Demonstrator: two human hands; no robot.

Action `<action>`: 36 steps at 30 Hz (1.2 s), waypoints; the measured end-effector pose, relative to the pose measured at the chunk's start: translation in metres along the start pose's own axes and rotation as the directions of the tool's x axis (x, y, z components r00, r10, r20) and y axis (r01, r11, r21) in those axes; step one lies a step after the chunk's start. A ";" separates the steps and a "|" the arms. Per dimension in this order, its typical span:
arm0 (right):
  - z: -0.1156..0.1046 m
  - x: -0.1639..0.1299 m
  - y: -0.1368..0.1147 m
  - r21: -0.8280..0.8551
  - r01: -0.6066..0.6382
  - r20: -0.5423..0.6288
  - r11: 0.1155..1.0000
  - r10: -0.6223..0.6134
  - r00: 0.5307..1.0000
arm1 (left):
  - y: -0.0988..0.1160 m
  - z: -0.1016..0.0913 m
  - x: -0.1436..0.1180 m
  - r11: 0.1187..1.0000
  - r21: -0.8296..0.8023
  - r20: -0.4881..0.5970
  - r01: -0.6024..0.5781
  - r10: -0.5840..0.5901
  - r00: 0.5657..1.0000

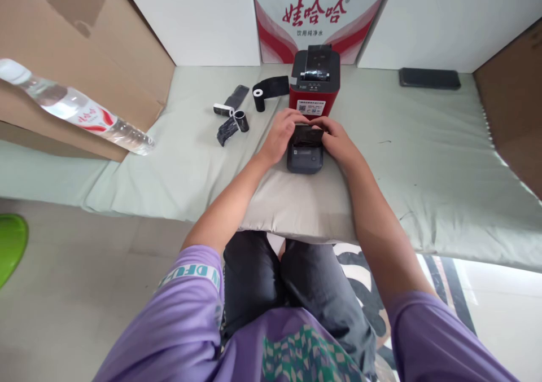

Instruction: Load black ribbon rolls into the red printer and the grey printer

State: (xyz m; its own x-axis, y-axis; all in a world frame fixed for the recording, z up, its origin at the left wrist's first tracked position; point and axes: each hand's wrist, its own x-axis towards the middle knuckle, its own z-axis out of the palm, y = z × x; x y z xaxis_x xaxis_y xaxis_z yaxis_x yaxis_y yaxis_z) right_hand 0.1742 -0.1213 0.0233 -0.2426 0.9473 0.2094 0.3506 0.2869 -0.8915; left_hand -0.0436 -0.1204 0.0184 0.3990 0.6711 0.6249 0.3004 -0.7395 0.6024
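A small dark grey portable printer (pixel 305 162) lies on the cloth near the front edge, with a shiny black flap or strip (pixel 307 136) across its far half. My left hand (pixel 280 136) holds the printer's left side, with its fingers curled toward the far end. On the other side my right hand (pixel 337 139) grips the far right corner, its fingers bent over the black piece. Just behind both hands stands a red and black printer (pixel 315 83) with a black strip on its top. My fingers partly hide the small printer's far edge.
Several black paper rolls (pixel 259 101) with loose tails lie to the left. A water bottle (pixel 99 117) leans by a cardboard box (pixel 97 43). A black phone-like slab (pixel 429 78) rests at the back right. A Chinese-printed carton (pixel 317 18) stands behind.
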 end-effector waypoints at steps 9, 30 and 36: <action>-0.001 0.000 0.002 0.049 -0.019 0.035 0.999 0.017 0.999 | -0.038 0.003 0.001 0.886 -0.203 0.316 0.416 -0.343 0.885; -0.002 0.004 0.003 0.066 -0.016 0.063 0.998 0.012 0.998 | -0.041 -0.008 0.002 0.872 -0.313 0.390 0.376 -0.243 0.888; -0.002 0.004 0.003 0.053 -0.013 0.069 0.998 0.010 0.998 | -0.049 -0.005 0.002 0.862 -0.349 0.387 0.368 -0.225 0.894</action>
State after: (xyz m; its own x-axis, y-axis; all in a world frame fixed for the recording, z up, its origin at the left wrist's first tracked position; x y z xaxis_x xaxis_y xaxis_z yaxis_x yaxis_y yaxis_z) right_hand 0.1763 -0.1159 0.0225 -0.3008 0.9380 0.1725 0.3052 0.2660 -0.9144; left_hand -0.0616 -0.0820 -0.0076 0.6246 0.7459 0.2312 0.1031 -0.3722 0.9224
